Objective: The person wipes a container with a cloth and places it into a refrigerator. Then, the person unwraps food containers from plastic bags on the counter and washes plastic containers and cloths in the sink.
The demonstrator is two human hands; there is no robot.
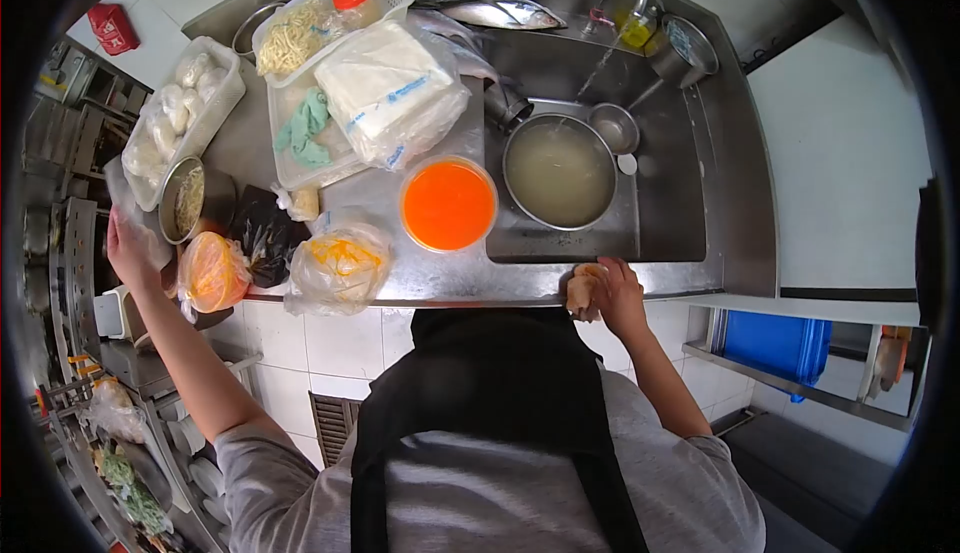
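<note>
We hold our left forearm (195, 363) out toward the far left, our left hand (130, 243) at its end with its grip unclear, while our right forearm (662, 373) slants far and leftward from a bent elbow, our right hand (620, 300) curled in a grip.

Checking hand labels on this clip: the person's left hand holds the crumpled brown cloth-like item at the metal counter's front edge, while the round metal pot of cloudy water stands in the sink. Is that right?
Not quite: the head view shows the right hand, not the left hand, holding the crumpled brown cloth-like item at the metal counter's front edge. The rest stands.
</note>
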